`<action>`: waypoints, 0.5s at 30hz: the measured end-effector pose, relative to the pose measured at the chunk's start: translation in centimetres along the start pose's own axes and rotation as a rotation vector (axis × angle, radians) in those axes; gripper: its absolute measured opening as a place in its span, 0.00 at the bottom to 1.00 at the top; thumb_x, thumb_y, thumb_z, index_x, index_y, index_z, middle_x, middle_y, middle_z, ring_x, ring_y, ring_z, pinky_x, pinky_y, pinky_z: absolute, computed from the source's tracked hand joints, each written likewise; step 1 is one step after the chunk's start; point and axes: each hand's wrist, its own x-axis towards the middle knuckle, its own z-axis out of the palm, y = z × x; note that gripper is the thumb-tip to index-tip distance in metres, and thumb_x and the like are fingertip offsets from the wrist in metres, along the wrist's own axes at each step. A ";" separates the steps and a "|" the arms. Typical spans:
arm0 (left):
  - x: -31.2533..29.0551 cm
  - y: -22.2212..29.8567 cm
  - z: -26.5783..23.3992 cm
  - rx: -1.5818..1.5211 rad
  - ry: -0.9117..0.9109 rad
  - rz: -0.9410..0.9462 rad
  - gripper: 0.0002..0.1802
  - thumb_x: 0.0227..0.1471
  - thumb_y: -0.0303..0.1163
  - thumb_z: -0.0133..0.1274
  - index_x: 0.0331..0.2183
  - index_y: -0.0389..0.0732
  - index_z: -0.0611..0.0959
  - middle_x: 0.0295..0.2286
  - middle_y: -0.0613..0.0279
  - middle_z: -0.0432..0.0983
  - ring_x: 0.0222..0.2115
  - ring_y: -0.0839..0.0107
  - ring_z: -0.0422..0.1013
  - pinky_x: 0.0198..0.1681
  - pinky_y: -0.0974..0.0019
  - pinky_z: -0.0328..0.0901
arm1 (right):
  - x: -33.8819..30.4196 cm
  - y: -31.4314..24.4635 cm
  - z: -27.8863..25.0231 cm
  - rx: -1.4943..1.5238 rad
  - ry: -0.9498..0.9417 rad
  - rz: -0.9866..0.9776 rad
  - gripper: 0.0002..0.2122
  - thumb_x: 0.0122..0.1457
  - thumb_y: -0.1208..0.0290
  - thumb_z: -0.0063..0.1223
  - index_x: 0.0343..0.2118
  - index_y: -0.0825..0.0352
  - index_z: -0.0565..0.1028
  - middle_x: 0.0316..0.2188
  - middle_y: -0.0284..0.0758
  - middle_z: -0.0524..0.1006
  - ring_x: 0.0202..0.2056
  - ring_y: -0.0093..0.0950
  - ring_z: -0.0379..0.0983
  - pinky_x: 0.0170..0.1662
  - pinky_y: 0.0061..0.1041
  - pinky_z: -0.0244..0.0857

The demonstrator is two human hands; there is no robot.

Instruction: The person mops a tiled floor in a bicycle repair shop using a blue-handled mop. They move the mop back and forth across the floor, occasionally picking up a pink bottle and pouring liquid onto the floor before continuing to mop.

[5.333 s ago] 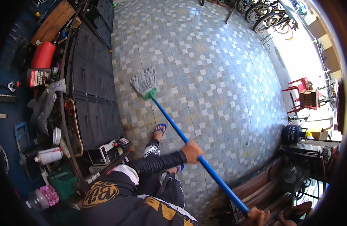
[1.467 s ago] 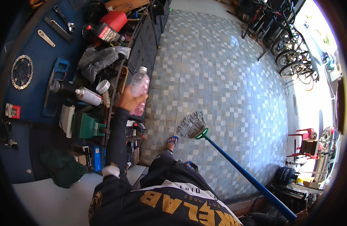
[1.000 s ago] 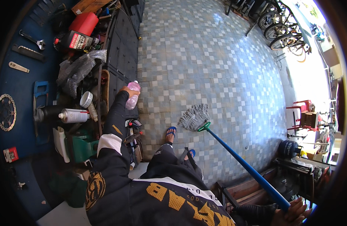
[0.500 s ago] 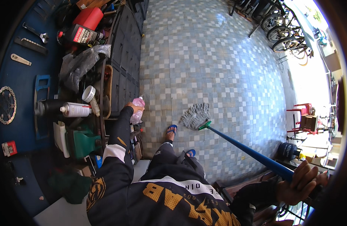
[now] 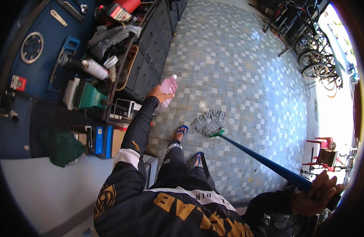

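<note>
My left hand (image 5: 161,94) is wrapped round a clear plastic bottle of pink liquid (image 5: 169,84), held out in front of the dark cabinet. The bottle stands nearly upright, leaning a little right, with its white cap (image 5: 174,76) on top. At the lower right, my right hand (image 5: 318,193) grips the upper end of a mop's blue handle (image 5: 264,161). From there the handle slants down to a green clamp (image 5: 216,134). The grey-white string mop head (image 5: 209,121) rests on the tiled floor, just ahead of my feet in blue flip-flops (image 5: 183,129).
A dark cabinet (image 5: 150,51) runs along the left, topped with bottles, a spray can (image 5: 96,69) and a green tool (image 5: 89,96). Several bicycles (image 5: 312,63) stand at the far right. A red chair (image 5: 322,148) is at the right edge. Checkered tiles (image 5: 229,59) cover the floor.
My left hand has carried the pink bottle away from the shelf, to the right and forward. The view has turned. My right hand still holds the mop handle.
</note>
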 end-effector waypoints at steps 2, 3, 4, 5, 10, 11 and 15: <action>-3.0 1.3 -1.5 -0.132 0.097 0.053 0.56 0.35 0.68 0.67 0.54 0.34 0.74 0.50 0.41 0.77 0.50 0.47 0.75 0.53 0.52 0.69 | -0.4 -0.2 -1.2 -0.086 0.093 -0.033 0.21 0.70 0.69 0.46 0.59 0.80 0.67 0.44 0.57 0.80 0.38 0.43 0.83 0.46 0.30 0.82; -4.6 1.7 -2.6 -0.185 0.139 0.061 0.56 0.35 0.68 0.66 0.55 0.34 0.72 0.50 0.42 0.77 0.50 0.46 0.75 0.53 0.51 0.69 | -0.7 -0.4 -1.5 -0.407 0.442 -0.064 0.20 0.70 0.69 0.46 0.58 0.81 0.68 0.44 0.56 0.80 0.40 0.43 0.83 0.45 0.29 0.83; -6.3 1.8 -3.9 -0.210 0.229 0.080 0.56 0.36 0.67 0.67 0.55 0.34 0.71 0.49 0.42 0.77 0.49 0.47 0.75 0.52 0.51 0.69 | -0.8 -0.5 -1.7 -0.474 0.521 -0.068 0.19 0.70 0.69 0.46 0.56 0.80 0.70 0.44 0.55 0.80 0.40 0.42 0.83 0.44 0.28 0.82; -8.0 1.7 -5.3 -0.232 0.326 0.098 0.56 0.36 0.66 0.68 0.55 0.34 0.71 0.49 0.41 0.77 0.49 0.47 0.75 0.52 0.51 0.69 | -1.0 -0.9 -1.8 -0.541 0.603 -0.068 0.18 0.70 0.69 0.46 0.54 0.80 0.71 0.43 0.54 0.80 0.40 0.40 0.83 0.44 0.26 0.82; -15.1 -0.9 -13.7 -0.478 0.839 0.373 0.53 0.39 0.55 0.72 0.56 0.34 0.66 0.49 0.41 0.74 0.49 0.52 0.74 0.53 0.54 0.68 | -1.1 -2.5 -0.7 -0.666 0.444 -0.010 0.13 0.72 0.67 0.42 0.29 0.66 0.71 0.19 0.29 0.67 0.19 0.16 0.65 0.26 0.12 0.61; -16.1 -1.9 -15.4 -0.548 0.902 0.427 0.53 0.39 0.55 0.72 0.57 0.35 0.66 0.51 0.45 0.72 0.50 0.53 0.73 0.54 0.55 0.68 | -1.0 -3.0 -0.5 -0.910 0.620 -0.051 0.15 0.72 0.68 0.41 0.25 0.63 0.68 0.16 0.26 0.62 0.17 0.14 0.59 0.24 0.12 0.55; -18.5 -7.1 -22.3 -0.517 1.238 0.291 0.57 0.39 0.50 0.75 0.60 0.36 0.61 0.50 0.46 0.72 0.50 0.55 0.72 0.57 0.55 0.66 | -1.5 -4.2 0.2 -0.660 0.449 -0.006 0.17 0.71 0.70 0.42 0.21 0.58 0.61 0.15 0.25 0.56 0.16 0.15 0.49 0.24 0.16 0.46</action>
